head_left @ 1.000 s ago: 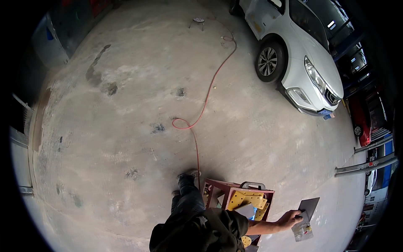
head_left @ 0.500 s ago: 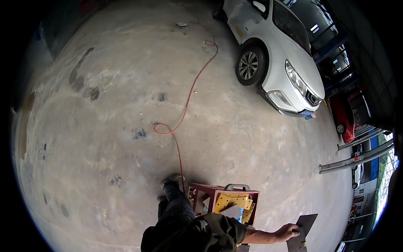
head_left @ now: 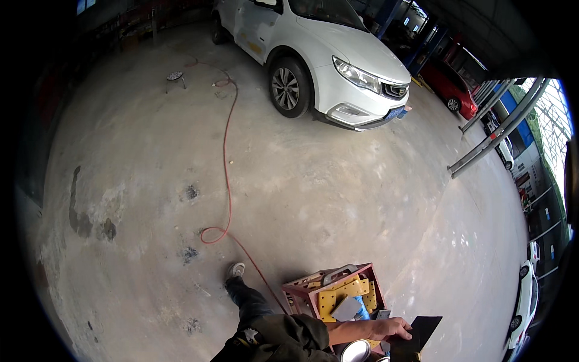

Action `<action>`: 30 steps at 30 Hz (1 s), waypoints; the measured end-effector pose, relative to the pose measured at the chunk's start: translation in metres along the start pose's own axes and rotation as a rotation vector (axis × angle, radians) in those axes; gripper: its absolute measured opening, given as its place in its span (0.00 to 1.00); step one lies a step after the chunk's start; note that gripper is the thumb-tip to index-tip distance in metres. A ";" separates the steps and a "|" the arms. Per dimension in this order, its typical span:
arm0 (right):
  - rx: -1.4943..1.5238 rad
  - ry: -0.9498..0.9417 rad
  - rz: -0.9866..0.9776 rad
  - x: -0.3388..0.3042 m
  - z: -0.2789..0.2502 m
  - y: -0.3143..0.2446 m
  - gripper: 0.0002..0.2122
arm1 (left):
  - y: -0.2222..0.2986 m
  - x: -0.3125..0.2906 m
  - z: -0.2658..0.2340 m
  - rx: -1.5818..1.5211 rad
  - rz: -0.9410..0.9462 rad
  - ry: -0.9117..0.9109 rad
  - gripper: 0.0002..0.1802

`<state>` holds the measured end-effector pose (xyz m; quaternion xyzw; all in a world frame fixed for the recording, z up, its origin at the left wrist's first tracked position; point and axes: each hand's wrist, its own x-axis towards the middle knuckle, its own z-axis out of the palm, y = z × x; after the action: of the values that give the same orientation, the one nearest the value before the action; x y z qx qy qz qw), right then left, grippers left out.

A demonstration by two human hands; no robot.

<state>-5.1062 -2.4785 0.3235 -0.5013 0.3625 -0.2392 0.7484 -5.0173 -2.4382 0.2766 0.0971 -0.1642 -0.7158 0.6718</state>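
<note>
My left hand [head_left: 396,328] reaches to the right from a dark sleeve [head_left: 289,338], its fingers closed on the edge of a dark flat board [head_left: 426,331]. A small yellowish dab on the board's lower part is cut by the bottom edge. Beneath the forearm stands a round can [head_left: 356,351] with a pale top, partly hidden by the arm. Just beyond the forearm is a dark red cart [head_left: 300,296], holding yellow perforated pieces [head_left: 327,301], a grey flat block [head_left: 346,308] and a blue item [head_left: 362,306]. My right hand is out of view.
A red hose [head_left: 227,175] snakes over the concrete floor, looping left of the cart. A white car [head_left: 338,66] stands ahead, and a small round stool [head_left: 175,76] far left. Grey metal posts [head_left: 482,151], a red car [head_left: 449,90] and parked white cars [head_left: 526,295] line the right.
The view has swung, so the white car and hose appear farther left. The cart shows more fully, and the cans have come into view. My left hand still grips the board.
</note>
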 end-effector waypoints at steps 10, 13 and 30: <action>0.111 -0.271 0.193 0.009 0.181 0.058 0.24 | 0.146 -0.211 -0.081 0.065 0.144 0.123 0.13; 0.022 -0.542 0.233 0.047 0.229 0.076 0.24 | 0.202 -0.281 -0.085 0.121 0.222 0.224 0.12; 0.454 -0.676 0.564 0.132 0.442 0.131 0.32 | 0.351 -0.474 -0.087 0.102 1.125 0.886 0.13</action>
<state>-4.6789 -2.2682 0.2666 -0.2576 0.1599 0.0757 0.9499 -4.6224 -1.9912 0.2853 0.3106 0.0655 -0.1459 0.9370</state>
